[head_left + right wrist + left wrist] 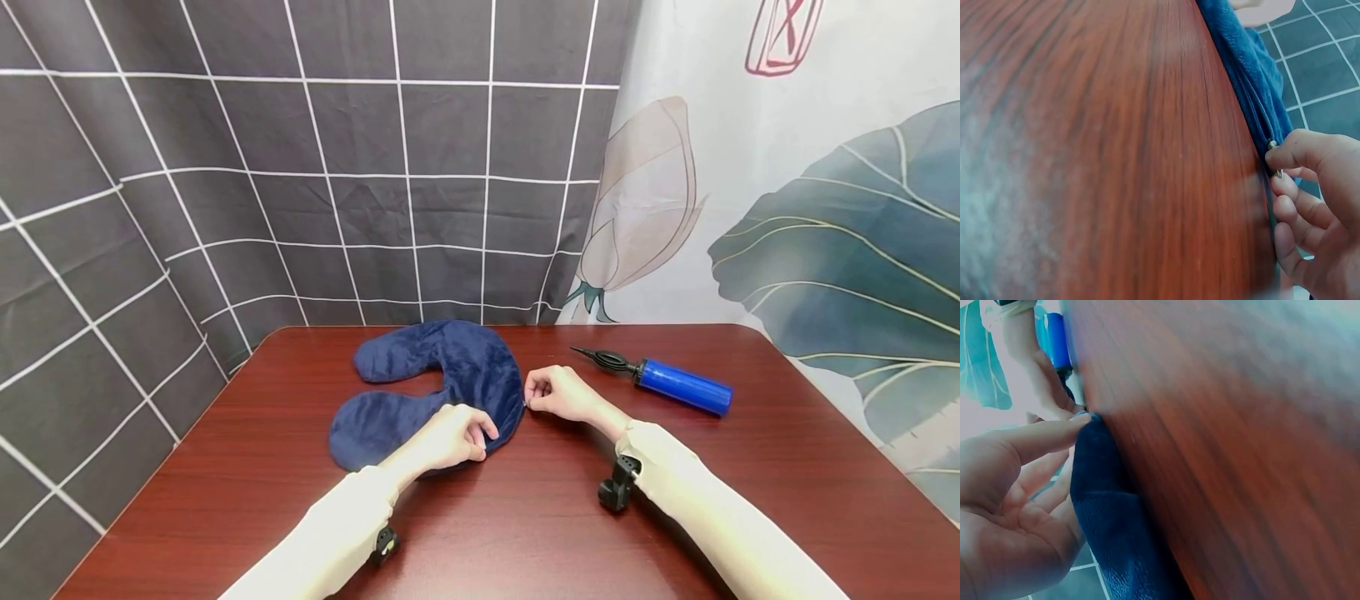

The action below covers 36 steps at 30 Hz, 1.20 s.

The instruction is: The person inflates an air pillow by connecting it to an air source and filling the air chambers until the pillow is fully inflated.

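Observation:
A navy blue U-shaped neck pillow [483, 362] of plush fabric lies rather flat on the table, its opening toward the left. My right hand [562, 393] is at its curved right edge. In the right wrist view, thumb and forefinger pinch a small metal zipper pull [1272, 145], and a zipper line [1257, 103] runs along the seam from it. My left hand [450, 437] lies over the near side of the pillow. Its thumb and fingers pinch the fabric edge [1094, 440] in the left wrist view.
A blue hand pump [682, 387] with a black nozzle lies to the right, beyond my right hand. Under everything is a reddish-brown wooden table [517, 533]. Behind it hang a dark grid-patterned curtain [360, 208] and a white curtain with plant prints [705, 250].

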Each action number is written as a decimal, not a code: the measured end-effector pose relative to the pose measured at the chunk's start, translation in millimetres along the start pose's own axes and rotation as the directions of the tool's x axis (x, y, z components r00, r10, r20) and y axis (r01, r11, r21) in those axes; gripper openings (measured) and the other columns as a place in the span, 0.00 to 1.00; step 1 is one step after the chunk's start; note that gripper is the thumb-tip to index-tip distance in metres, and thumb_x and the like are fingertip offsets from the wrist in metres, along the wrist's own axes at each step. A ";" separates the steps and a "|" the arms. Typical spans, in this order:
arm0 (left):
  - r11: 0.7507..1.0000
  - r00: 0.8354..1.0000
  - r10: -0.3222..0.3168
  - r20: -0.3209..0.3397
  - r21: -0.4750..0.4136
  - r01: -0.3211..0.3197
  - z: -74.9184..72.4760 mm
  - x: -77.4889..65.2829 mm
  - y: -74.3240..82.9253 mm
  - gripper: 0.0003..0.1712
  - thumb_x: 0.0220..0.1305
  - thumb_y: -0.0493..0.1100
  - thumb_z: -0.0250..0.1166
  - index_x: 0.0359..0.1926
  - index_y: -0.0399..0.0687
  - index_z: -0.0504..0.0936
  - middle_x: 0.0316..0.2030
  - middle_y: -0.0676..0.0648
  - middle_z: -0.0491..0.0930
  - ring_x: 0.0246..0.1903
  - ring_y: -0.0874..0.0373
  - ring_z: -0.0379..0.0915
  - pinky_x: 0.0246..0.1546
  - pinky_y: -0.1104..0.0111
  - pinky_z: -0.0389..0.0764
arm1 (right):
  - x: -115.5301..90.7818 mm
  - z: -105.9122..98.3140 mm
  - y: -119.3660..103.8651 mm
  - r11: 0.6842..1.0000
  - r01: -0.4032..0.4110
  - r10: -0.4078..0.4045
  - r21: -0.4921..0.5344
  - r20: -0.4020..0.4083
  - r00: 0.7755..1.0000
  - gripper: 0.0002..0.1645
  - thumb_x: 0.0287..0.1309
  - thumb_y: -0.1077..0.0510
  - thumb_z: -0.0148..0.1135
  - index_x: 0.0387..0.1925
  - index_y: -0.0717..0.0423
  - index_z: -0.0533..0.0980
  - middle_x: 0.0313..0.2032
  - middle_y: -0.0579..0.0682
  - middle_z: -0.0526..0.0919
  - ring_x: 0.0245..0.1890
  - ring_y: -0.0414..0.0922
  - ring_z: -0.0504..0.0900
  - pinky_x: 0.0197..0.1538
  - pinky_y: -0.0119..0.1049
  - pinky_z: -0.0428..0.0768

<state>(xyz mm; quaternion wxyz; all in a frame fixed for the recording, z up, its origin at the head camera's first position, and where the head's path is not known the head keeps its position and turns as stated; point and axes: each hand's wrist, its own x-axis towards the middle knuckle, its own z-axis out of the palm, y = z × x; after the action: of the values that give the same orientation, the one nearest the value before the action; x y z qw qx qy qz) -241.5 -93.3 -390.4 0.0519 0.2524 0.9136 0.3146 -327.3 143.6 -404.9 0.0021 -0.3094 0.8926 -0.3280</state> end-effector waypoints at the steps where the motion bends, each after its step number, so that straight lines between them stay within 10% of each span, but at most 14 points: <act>1: 1.000 1.000 -0.006 0.009 -0.006 0.006 -0.5 -0.2 0.0 0.15 0.46 0.30 0.71 0.37 0.47 0.86 0.22 0.54 0.82 0.23 0.68 0.77 0.32 0.74 0.77 | 0.3 -0.1 -0.1 1.000 0.000 0.000 0.001 -0.003 1.000 0.07 0.51 0.63 0.67 0.23 0.49 0.79 0.21 0.42 0.78 0.23 0.36 0.74 0.33 0.27 0.72; 20: 0.988 0.973 0.004 0.233 -0.149 0.031 -14.9 -15.2 -9.9 0.15 0.48 0.30 0.72 0.38 0.48 0.85 0.23 0.50 0.84 0.22 0.66 0.77 0.30 0.75 0.76 | 5.4 -3.9 9.3 1.000 -0.015 0.014 -0.011 -0.063 0.998 0.08 0.50 0.65 0.67 0.24 0.50 0.78 0.21 0.44 0.78 0.20 0.36 0.73 0.29 0.28 0.73; 36: 0.991 0.964 0.072 0.255 -0.130 -0.039 -23.7 -21.0 -16.6 0.15 0.50 0.29 0.70 0.39 0.48 0.85 0.23 0.51 0.83 0.21 0.69 0.77 0.31 0.76 0.77 | -2.1 -15.2 8.9 0.996 -0.053 0.046 -0.077 -0.089 0.995 0.08 0.47 0.64 0.67 0.22 0.48 0.77 0.20 0.43 0.77 0.22 0.37 0.72 0.32 0.29 0.71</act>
<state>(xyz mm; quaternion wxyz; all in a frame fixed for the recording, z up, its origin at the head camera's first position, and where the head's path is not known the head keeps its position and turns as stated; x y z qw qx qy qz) -236.5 -127.9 -382.9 0.1777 0.3132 0.8702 0.3363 -333.6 158.9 -398.6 -0.0410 -0.2724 0.9115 -0.3055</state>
